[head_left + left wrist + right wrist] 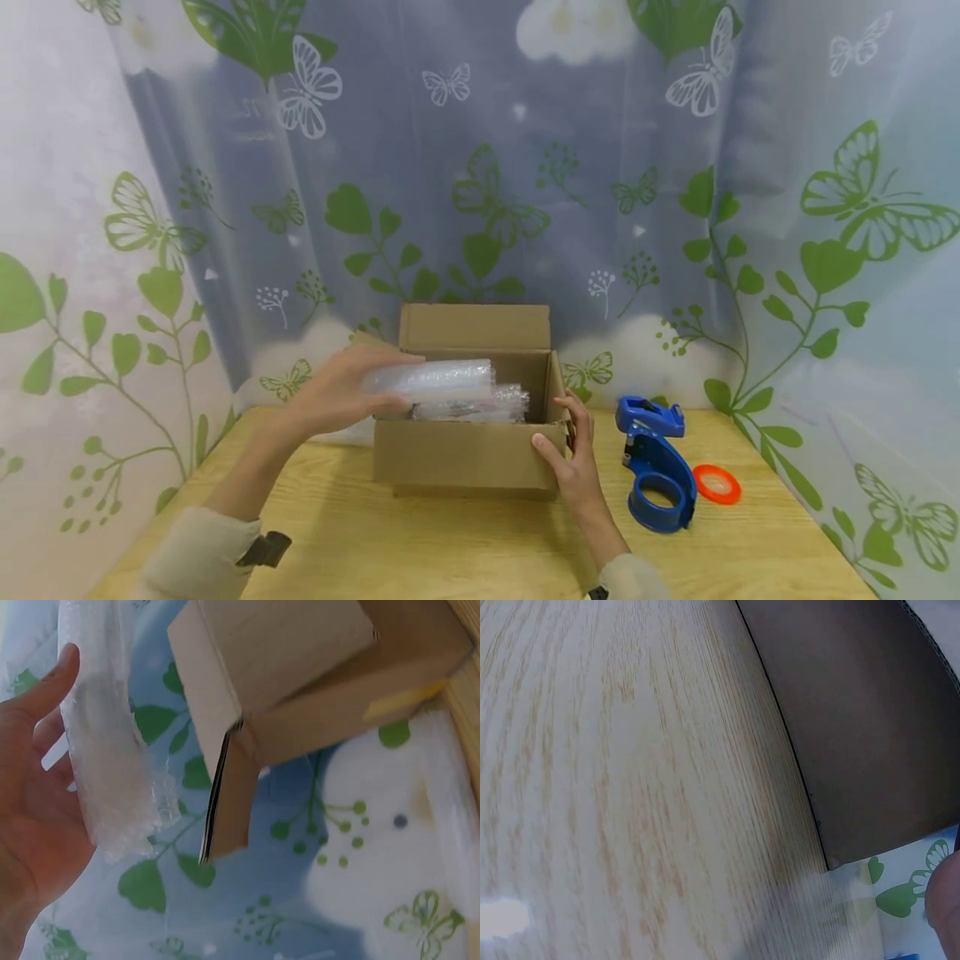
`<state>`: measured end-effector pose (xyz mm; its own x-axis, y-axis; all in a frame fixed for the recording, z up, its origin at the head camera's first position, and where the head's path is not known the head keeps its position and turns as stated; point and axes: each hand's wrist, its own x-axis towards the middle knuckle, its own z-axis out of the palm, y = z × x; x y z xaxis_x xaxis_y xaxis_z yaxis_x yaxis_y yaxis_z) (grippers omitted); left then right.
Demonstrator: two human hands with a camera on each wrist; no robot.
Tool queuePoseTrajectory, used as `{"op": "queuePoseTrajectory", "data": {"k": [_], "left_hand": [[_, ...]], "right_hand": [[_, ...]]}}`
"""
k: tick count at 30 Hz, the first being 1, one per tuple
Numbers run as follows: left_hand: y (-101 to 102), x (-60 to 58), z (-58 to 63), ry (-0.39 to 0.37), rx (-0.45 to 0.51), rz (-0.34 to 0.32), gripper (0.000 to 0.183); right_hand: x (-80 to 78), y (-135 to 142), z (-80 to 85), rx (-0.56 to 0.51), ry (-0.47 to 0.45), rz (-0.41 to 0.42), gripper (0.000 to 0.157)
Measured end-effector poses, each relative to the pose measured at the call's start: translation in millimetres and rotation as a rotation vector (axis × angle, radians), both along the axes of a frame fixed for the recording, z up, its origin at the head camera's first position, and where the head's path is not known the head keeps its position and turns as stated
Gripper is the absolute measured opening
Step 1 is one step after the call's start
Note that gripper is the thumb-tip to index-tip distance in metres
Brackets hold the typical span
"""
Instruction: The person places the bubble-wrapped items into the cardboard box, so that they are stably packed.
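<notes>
My left hand holds a bubble-wrapped bundle between thumb and fingers, above the left side of an open cardboard box. In the left wrist view the clear wrap of this bundle looks long and roll-like; what is inside cannot be made out. More bubble wrap shows within the box, below the bundle. At the box's front right corner, my right hand grips the edge, thumb on the front flap and fingers along the right side. The right wrist view catches only a bit of a finger near the cardboard.
To the right on the wooden table lie a blue tape dispenser, a smaller blue dispenser behind it and an orange-red ring. Clear plastic wrap lies beside the box's left. A patterned curtain hangs behind.
</notes>
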<state>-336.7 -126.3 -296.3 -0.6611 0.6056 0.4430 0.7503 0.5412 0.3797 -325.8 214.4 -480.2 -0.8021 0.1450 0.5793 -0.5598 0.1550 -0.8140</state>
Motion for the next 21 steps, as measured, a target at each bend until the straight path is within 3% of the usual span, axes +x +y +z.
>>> {"op": "queuePoseTrajectory", "data": {"k": [7,15,21], "left_hand": [[32.1,-18.3,-17.3,0.000,0.019,-0.041,0.053],[57.8,-30.3,-36.0,-0.118,0.028,-0.009,0.054],[72.6,-44.3,-49.1,-0.141,0.047,-0.024,0.054]], "right_hand": [[0.7,0.6,-4.0,-0.002,0.003,-0.008,0.059],[3.8,0.8,-2.1,-0.011,0.001,-0.010,0.057],[1.8,0.8,0.7,-0.009,0.005,0.002,0.057]]}}
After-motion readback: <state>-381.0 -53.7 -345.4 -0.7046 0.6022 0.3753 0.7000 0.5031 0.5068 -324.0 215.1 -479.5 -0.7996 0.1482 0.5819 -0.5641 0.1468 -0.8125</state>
